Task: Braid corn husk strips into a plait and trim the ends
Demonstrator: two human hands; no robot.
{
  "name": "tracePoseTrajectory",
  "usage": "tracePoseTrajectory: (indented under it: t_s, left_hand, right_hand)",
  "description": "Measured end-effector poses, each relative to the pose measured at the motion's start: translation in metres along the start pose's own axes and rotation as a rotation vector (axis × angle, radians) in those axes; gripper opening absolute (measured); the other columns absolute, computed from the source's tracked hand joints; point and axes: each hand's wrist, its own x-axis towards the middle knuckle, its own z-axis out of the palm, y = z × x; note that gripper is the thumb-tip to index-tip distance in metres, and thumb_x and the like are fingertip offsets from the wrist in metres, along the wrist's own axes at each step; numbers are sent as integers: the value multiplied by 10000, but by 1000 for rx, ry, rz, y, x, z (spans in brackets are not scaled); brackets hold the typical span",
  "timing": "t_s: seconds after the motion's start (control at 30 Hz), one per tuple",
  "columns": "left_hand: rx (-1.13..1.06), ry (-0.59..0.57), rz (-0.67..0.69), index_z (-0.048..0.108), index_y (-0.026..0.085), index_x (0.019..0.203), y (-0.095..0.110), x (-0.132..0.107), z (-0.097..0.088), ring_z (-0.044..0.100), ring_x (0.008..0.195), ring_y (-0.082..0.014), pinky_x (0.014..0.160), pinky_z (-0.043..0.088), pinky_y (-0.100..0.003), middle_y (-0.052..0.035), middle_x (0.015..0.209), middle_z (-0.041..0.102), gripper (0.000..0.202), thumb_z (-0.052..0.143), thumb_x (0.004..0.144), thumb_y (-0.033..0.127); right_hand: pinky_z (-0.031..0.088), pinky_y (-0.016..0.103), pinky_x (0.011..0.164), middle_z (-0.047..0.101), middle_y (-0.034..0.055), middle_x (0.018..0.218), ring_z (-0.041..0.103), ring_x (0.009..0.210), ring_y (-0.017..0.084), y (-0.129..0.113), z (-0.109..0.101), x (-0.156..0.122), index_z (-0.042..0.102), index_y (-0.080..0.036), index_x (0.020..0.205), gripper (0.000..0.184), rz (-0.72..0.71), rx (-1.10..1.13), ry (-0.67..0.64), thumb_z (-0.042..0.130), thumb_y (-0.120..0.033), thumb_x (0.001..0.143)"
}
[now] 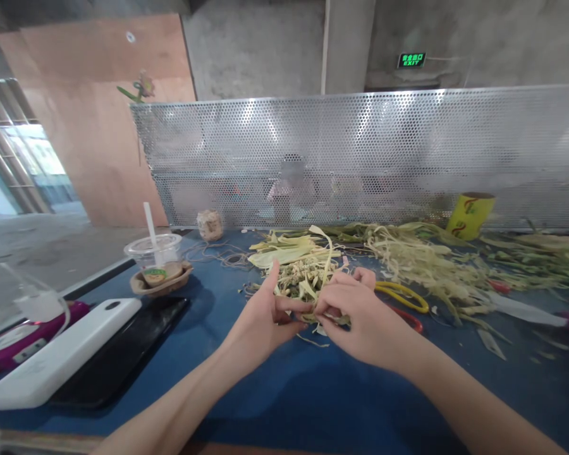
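Note:
Both of my hands meet over the blue table [284, 392], working a small woven piece of dried leaf strips [325, 318]. My left hand [265, 319] pinches its left end with thumb and lower fingers while the index finger points up. My right hand [360, 322] is curled over the piece from the right, fingers closed on the strips. Just behind my hands lies a loose heap of pale green and yellow leaf strips [296, 259].
Yellow-handled scissors [403, 296] and a red-handled tool [410, 318] lie right of my hands. More leaf strips [436, 262] spread right. A yellow roll [469, 215], twine ball [210, 224], lidded cup [156, 253], white power bank [61, 357], black tablet [133, 351] and perforated metal screen [360, 158] surround.

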Motion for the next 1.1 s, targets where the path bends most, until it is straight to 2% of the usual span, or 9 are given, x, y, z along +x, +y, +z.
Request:
tracePoseTrajectory:
  t_s: [0.3,0.5,0.57,0.63,0.7,0.77,0.9,0.97,1.1]
  left_hand:
    - [107,45,124,-183,117,1376,1,-2,1,606,855,-206,777,457,-355,-68,803,724,1100,659,670,177]
    - [39,24,111,-180,139,1378,4,-4,2,607,789,-175,744,455,-318,-34,748,715,1112,673,664,164]
    - [-28,38,96,-163,164,1384,4,-4,1,605,703,-149,671,461,-280,-27,746,712,1116,682,656,156]
    - [-127,55,78,-149,189,1388,5,-4,0,573,567,-113,542,445,-231,-20,735,709,1132,698,637,156]
    - [-211,74,68,-123,203,1394,7,-4,-1,514,457,-79,445,405,-197,-14,714,705,1152,719,610,157]
    - [-241,81,64,-108,207,1397,9,-4,-3,487,426,-64,421,394,-188,-9,697,702,1170,738,591,149]
    - [-252,103,63,-91,212,1400,14,-5,-5,475,434,-52,435,397,-185,-8,704,701,1162,743,593,135]
    - [-252,105,60,-93,216,1399,15,-5,-5,466,433,-46,440,397,-185,-13,717,702,1154,738,602,134]
    - [-217,78,60,-129,234,1391,13,-5,-5,472,443,-49,443,402,-190,-30,754,701,1157,728,620,145]
  right_hand:
    - [246,290,706,485,-37,630,405,713,124,3,1,1,405,-166,628,219,-6,16,-56,501,-136,823]
    - [298,281,709,558,-11,695,430,761,141,6,-1,3,518,-185,661,182,-71,93,-101,529,-221,839]
    - [303,305,747,574,2,753,456,803,154,7,0,2,545,-196,698,148,-68,71,-18,556,-276,822]
    - [296,351,810,576,36,913,463,917,196,6,2,1,558,-214,822,160,-26,28,170,607,-357,772]
    - [298,401,859,511,89,1091,427,1032,253,7,3,1,509,-219,1005,428,83,38,361,666,-449,681]
    - [347,421,843,468,125,1133,431,1037,275,8,5,2,427,-203,1117,650,261,144,421,687,-513,608]
    - [431,383,741,567,66,878,537,820,217,12,8,5,453,-189,1081,600,471,451,118,670,-510,623]
    - [447,353,727,591,38,816,561,766,186,12,9,6,496,-196,1033,480,406,597,-7,656,-464,667]
    - [471,296,691,615,30,897,583,772,156,9,9,6,546,-225,1003,369,317,739,-56,653,-404,699]
